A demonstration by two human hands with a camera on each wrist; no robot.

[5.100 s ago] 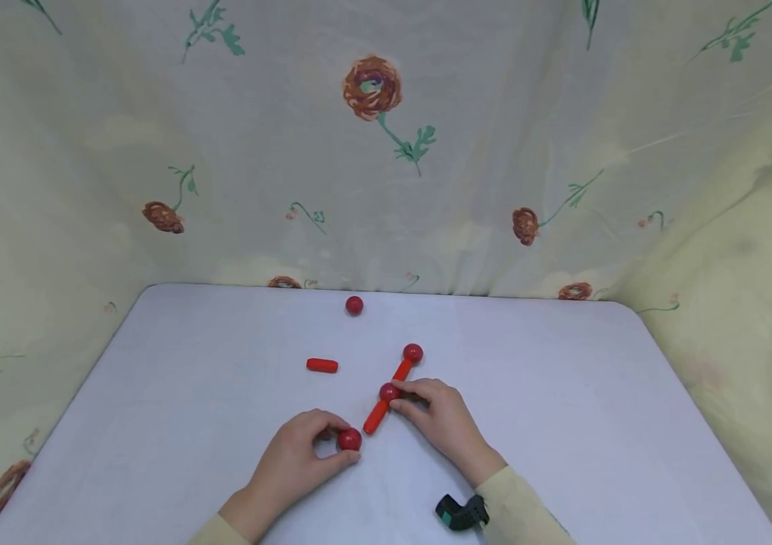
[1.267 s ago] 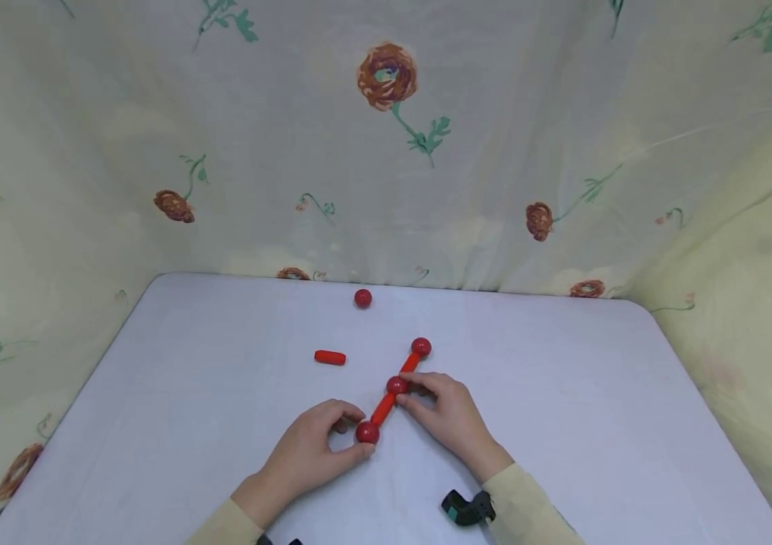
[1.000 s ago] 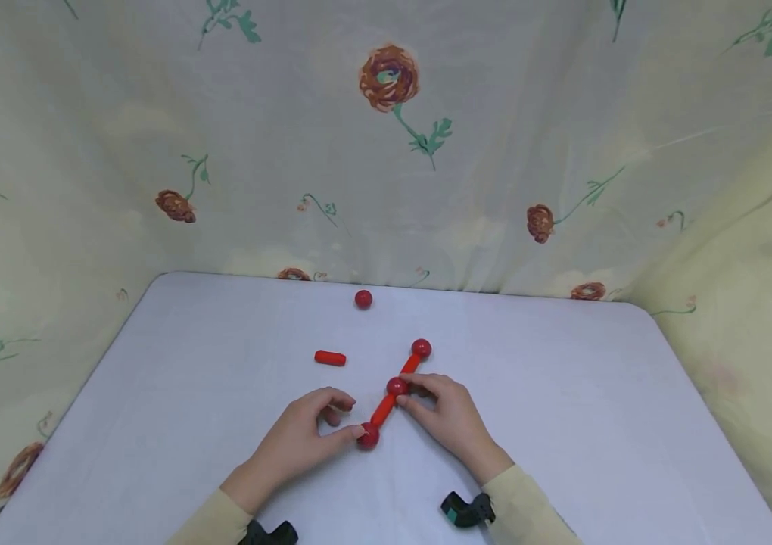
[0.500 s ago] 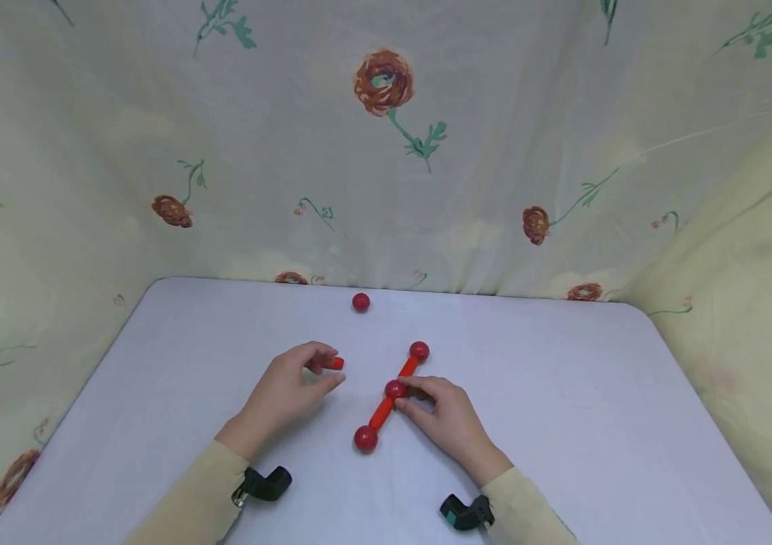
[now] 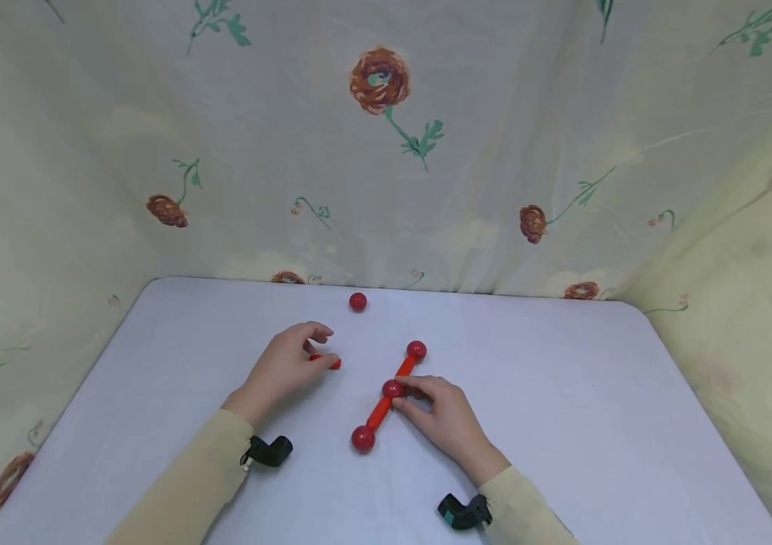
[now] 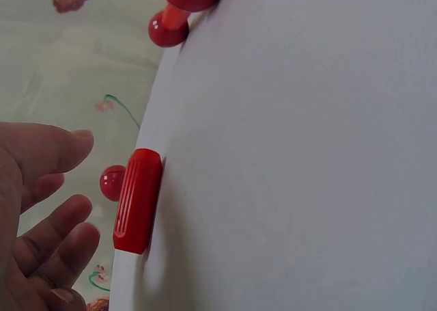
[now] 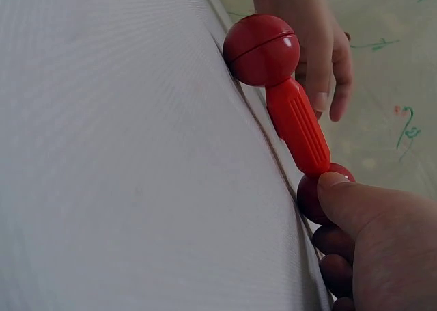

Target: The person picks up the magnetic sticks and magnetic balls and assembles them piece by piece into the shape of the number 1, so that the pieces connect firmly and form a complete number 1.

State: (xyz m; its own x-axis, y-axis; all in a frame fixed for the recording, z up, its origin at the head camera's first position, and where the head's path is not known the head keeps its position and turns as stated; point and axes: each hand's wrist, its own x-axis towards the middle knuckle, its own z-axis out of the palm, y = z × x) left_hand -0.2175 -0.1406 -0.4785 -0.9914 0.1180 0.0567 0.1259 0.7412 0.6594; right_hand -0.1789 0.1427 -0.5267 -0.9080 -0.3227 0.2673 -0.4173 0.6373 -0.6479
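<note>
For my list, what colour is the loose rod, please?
The loose rod is red, clearest in the left wrist view.

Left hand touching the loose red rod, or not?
Apart. The left wrist view plainly shows a gap between the left hand and the loose red rod; in the head view the two merely overlap along the line of sight.

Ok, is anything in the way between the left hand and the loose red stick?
Nothing visible stands between the left hand and the loose red stick. The loose red ball, seen beside it from the left wrist, lies farther back.
</note>
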